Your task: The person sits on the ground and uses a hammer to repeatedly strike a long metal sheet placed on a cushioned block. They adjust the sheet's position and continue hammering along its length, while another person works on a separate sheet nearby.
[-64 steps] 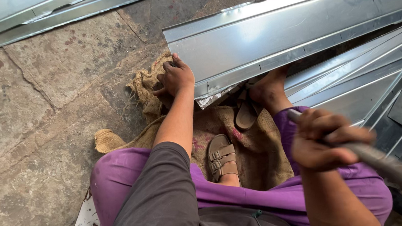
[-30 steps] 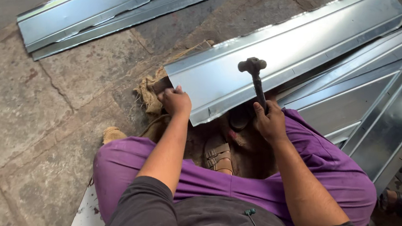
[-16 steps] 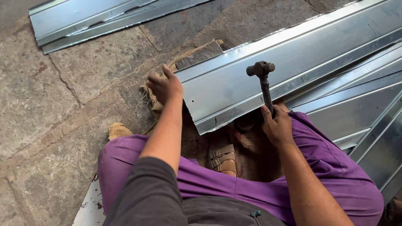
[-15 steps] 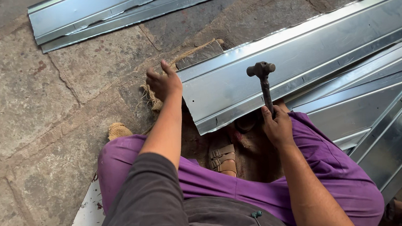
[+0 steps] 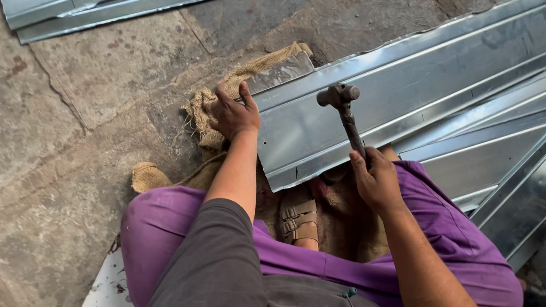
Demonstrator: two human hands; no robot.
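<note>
Right hand (image 5: 376, 180) is wrapped around the hammer (image 5: 343, 110) handle, head hovering just over the folded metal sheet (image 5: 413, 86) lying on the stone floor (image 5: 50, 128). Left hand (image 5: 232, 114), fingers spread, pins the sheet's left end on the burlap (image 5: 214, 96). I'd keep those fingers well off the strike line and land short, flat blows.

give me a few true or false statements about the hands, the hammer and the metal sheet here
1. The right hand holds a hammer by its handle. True.
2. The left hand rests at the end of the metal sheet. True.
3. The hammer lies flat on the stone floor. False: it is held, its head over the sheet.
4. The sheet rests on a wooden bench. False: burlap sacking on the floor lies under its end.
</note>
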